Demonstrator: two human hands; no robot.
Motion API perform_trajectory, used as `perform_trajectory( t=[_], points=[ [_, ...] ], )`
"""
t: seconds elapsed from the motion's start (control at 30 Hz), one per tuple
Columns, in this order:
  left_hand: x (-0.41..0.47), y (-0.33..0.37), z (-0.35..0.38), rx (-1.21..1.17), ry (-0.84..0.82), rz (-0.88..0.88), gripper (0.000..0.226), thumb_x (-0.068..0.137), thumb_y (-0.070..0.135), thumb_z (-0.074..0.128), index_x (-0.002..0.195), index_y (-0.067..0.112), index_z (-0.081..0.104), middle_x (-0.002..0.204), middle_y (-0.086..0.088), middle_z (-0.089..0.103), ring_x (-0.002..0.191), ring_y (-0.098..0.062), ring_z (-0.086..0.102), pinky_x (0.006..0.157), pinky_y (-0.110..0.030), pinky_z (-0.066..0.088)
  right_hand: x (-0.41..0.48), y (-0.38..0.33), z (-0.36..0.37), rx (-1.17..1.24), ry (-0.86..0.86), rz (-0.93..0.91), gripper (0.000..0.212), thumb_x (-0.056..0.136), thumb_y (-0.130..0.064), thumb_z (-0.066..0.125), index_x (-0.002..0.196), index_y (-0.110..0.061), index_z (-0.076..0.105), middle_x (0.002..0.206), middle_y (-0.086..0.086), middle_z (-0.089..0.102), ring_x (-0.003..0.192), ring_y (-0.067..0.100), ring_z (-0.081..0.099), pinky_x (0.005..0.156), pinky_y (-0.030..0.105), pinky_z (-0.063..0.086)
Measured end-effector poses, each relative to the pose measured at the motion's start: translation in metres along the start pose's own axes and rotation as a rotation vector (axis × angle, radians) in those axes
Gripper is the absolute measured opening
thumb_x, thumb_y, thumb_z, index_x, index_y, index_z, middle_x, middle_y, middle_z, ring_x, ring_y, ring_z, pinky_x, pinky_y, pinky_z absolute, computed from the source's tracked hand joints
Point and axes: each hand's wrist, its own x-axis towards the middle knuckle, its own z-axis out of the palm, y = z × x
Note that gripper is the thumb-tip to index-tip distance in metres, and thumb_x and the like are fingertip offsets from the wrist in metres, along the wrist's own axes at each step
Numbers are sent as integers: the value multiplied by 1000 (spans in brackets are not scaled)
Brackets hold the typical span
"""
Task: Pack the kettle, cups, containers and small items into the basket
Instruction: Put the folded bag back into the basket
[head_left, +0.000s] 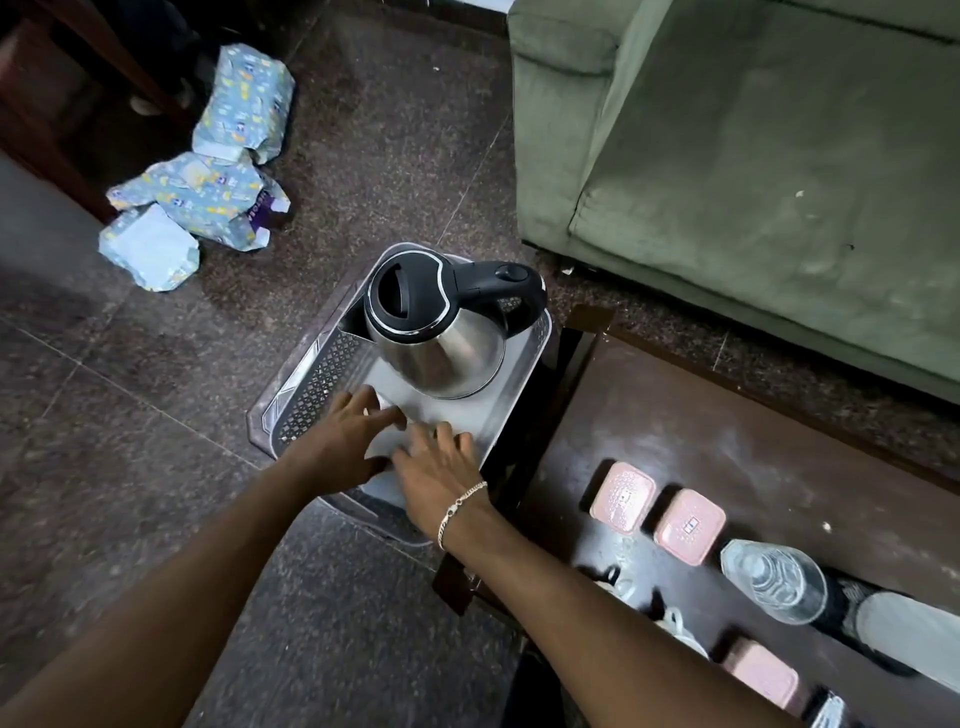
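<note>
A steel kettle (441, 332) with a black lid and handle stands upright in the far half of a clear plastic basket (311, 384) on the floor. Both my hands reach into the basket's near half. My left hand (348, 436) has its fingers spread over a small white thing on the basket floor; I cannot tell whether it grips it. Beside it, my right hand (441, 467), with a chain bracelet, rests fingers down on the basket floor. On the dark table (701, 431) at right lie pink-lidded containers (657, 512), a clear bottle (774, 579) and white cups (675, 623).
A green sofa (753, 156) fills the upper right, close to the basket and table. Crumpled blue patterned packages (208, 176) lie on the dark stone floor at upper left, beside dark wooden furniture (47, 88). Another pink-lidded container (761, 675) sits at the table's near edge.
</note>
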Motion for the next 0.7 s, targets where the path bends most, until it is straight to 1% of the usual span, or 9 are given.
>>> perform_trajectory(
  t=[0.07, 0.17, 0.23, 0.3, 0.4, 0.47, 0.57, 0.67, 0.7],
  points=[
    [1, 1, 4, 6, -76, -17, 69, 76, 37, 87, 138, 30, 57, 124, -7, 49, 116, -33, 49, 105, -47, 45, 7, 0, 6, 4, -100, -33, 29, 93, -22, 55, 121, -18, 61, 133, 10, 45, 119, 37, 42, 93, 49, 39],
    [0, -4, 12, 0, -47, -17, 75, 67, 33, 92, 134, 24, 59, 120, -11, 52, 111, -36, 56, 102, -47, 44, 14, -1, 11, -16, -159, -45, 30, 96, -34, 49, 118, -20, 64, 134, 9, 45, 122, 38, 40, 94, 50, 40],
    [0, -9, 14, -17, -27, -22, 74, 66, 36, 92, 131, 27, 59, 119, -9, 51, 111, -36, 56, 103, -50, 44, 16, -2, 11, -30, -189, -47, 33, 96, -38, 46, 119, -21, 64, 135, 9, 47, 122, 38, 41, 94, 50, 41],
    [0, -10, 13, -35, -31, -50, 74, 67, 41, 92, 132, 31, 58, 122, -7, 49, 114, -35, 53, 106, -51, 44, 13, -3, 12, -72, -206, -48, 30, 98, -32, 45, 120, -23, 64, 136, 8, 49, 123, 37, 42, 95, 49, 42],
    [-2, -5, 13, -40, -7, -74, 80, 60, 34, 98, 131, 28, 61, 123, -10, 52, 111, -36, 52, 103, -53, 43, 5, -4, 15, -157, -216, -57, 31, 99, -21, 45, 121, -23, 65, 133, 5, 55, 123, 33, 46, 96, 45, 42],
    [-4, -2, 13, -26, 17, -77, 82, 56, 30, 100, 129, 24, 64, 122, -13, 54, 108, -39, 55, 100, -53, 44, 1, -4, 16, -198, -228, -85, 32, 99, -20, 43, 123, -21, 65, 130, 5, 57, 122, 32, 46, 96, 44, 41],
    [-5, 4, 13, 29, 21, -70, 81, 59, 30, 100, 131, 20, 63, 123, -15, 54, 110, -41, 54, 100, -53, 44, -1, -3, 13, -221, -241, -95, 34, 101, -20, 40, 126, -20, 64, 132, 6, 56, 124, 31, 46, 97, 43, 41],
    [-6, 8, 13, 49, 48, -38, 81, 54, 27, 102, 125, 15, 64, 116, -17, 57, 106, -40, 55, 94, -53, 46, -1, -3, 11, -219, -252, -102, 33, 99, -21, 43, 125, -20, 64, 131, 6, 56, 124, 30, 47, 98, 43, 40],
    [-6, 10, 12, 51, 38, -49, 81, 57, 27, 101, 127, 16, 63, 117, -18, 56, 107, -41, 55, 95, -53, 46, -3, -3, 10, -221, -245, -113, 32, 98, -22, 45, 124, -20, 65, 129, 7, 58, 122, 30, 49, 98, 43, 39]
  ],
)
